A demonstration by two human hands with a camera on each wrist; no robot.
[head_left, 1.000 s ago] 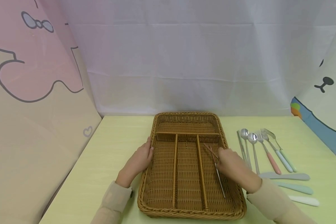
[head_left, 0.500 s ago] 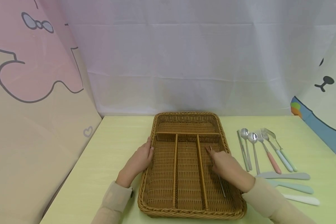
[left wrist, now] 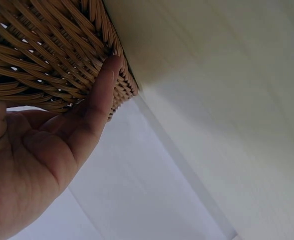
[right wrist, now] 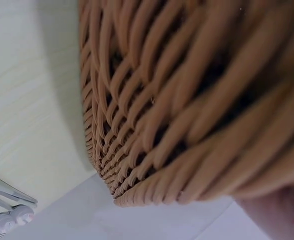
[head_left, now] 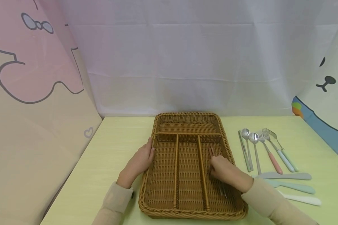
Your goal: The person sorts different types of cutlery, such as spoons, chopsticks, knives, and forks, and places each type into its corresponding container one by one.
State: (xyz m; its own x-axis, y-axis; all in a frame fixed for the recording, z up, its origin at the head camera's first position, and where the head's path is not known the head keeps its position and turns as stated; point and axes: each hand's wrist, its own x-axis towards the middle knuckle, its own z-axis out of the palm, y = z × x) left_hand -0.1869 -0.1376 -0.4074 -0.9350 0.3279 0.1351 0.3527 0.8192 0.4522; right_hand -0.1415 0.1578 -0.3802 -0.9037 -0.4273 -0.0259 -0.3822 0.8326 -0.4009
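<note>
A brown wicker basket with several compartments stands in the middle of the table. My left hand holds its left side, fingers along the outer wall and thumb at the rim. In the left wrist view one finger of the left hand lies stretched against the weave. My right hand is inside the right-hand long compartment and pinches a pair of chopsticks with pinkish ends. Their silver tips show below the hand, pointing to the near end. The basket's outer wall fills the right wrist view and hides the fingers.
On the table right of the basket lie green-ended chopsticks, two spoons, forks with pink, blue and green handles, and a grey knife, mint knife and white knife. A white curtain hangs behind.
The chopsticks' pinkish ends, crossed and spread one second ago, now lie close together. My right hand has shifted a little inward and toward the near end. My left hand has stayed still.
</note>
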